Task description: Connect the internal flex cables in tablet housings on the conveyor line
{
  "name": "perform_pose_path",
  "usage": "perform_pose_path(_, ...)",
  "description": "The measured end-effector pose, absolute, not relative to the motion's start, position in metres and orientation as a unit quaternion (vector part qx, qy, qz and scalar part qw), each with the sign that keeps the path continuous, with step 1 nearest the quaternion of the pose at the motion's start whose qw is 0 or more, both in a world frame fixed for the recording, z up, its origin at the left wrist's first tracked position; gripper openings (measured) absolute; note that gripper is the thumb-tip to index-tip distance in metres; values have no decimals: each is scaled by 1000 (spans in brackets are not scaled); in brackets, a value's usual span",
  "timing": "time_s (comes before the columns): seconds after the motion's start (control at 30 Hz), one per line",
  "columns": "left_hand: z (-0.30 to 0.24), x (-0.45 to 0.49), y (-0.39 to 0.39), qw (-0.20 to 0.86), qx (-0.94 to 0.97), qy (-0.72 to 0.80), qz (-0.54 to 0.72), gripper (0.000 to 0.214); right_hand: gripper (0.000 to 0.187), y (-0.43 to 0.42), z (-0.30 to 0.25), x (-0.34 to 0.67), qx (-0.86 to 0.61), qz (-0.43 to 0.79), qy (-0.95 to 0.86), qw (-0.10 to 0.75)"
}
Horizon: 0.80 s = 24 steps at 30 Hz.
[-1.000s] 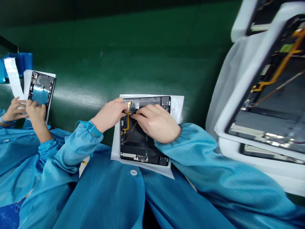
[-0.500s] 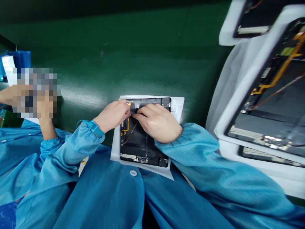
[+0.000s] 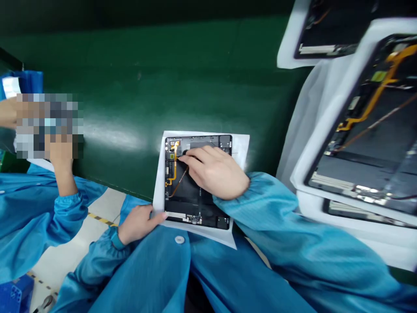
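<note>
An opened tablet lies on a white sheet, its dark inside, orange flex cable and small circuit board facing up. Over its upper middle is my right hand, closed with thumb and fingers pinched together. A small dark bit shows at those fingertips, but I cannot make out what it is. My left hand is at the lower left corner. Its thumb presses on the tablet's edge there, while the other fingers are bent and partly hidden below.
More opened tablets in white trays or wrapping are stacked at the right on the green table. At the left a co-worker's hands are at work, partly pixelated. A blue bin stands on the floor at lower left.
My left hand has come away from the tablet's upper part and moved down to its lower left corner, uncovering the orange cable's top. My right hand stays nearly where it was.
</note>
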<state>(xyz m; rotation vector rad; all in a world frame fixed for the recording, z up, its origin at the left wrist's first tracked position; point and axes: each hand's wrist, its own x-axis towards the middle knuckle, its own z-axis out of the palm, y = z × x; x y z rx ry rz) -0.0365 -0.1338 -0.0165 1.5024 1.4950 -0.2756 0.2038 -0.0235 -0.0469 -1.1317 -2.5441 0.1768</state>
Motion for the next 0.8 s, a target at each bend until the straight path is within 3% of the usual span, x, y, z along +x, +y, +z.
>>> perform_pose_path(0.13, -39, -21, -147, 551, 530, 644, -23, 54, 27, -24, -48, 206, -424, 101, -880, 189)
perform_pose_path(0.33, -24, -59, -134, 583, 451, 670, 87, 51, 25, 3, -39, 204, -515, 105, -814, 248)
perform_pose_path(0.57, 1, -150, -60, 415, 480, 753, 175, 46, 30, 112, -52, 219, -751, -47, -637, 167)
perform_pose_path(0.8, -1, -171, -34, 286, 471, 805, 220, 38, 52, 173, -72, 285, -733, -21, -646, 210)
